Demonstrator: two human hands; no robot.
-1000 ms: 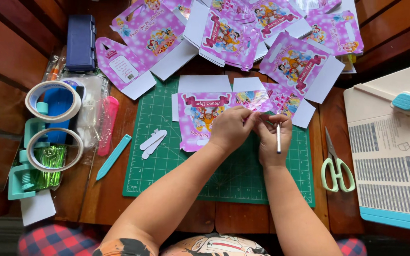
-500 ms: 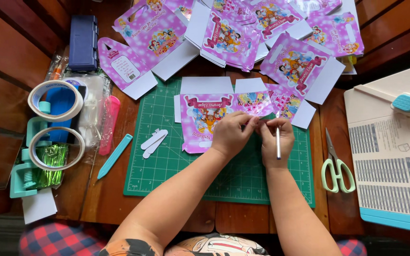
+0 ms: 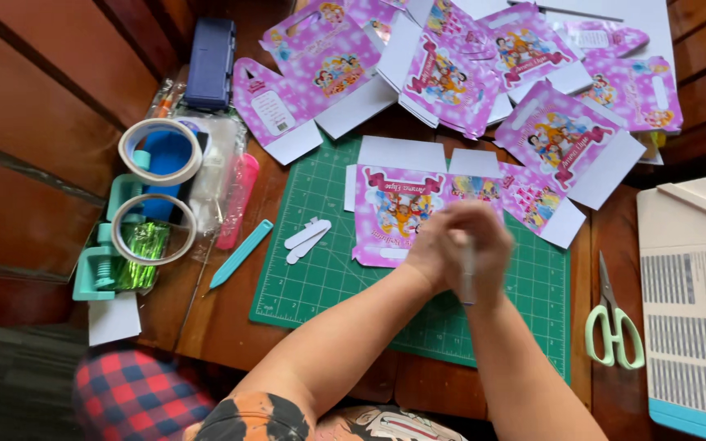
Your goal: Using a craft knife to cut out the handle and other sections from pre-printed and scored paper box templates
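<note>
A flat pink printed box cut-out [image 3: 394, 214] with white flaps lies on a green cutting mat [image 3: 320, 282]. Both my hands are over its right half, pressed close together and blurred. My left hand [image 3: 433, 249] has its fingers curled toward the right hand; what it grips is unclear. A thin white stick [image 3: 468, 279] points down at the mat from my right hand [image 3: 488, 245], which is closed on it. Two small white strips [image 3: 306, 237] lie on the mat to the left of the cut-out.
Several more pink cut-outs [image 3: 451, 65] are piled at the back. On the left sit two tape rolls [image 3: 159, 153], a teal dispenser [image 3: 96, 273], a pink tool [image 3: 237, 200], a teal folding stick [image 3: 241, 253] and a blue case [image 3: 211, 61]. On the right lie green scissors [image 3: 614, 327] and a paper trimmer [image 3: 696, 310].
My hands have drawn closer together over the cut-out and are now blurred with motion. The white stick stays in my right hand.
</note>
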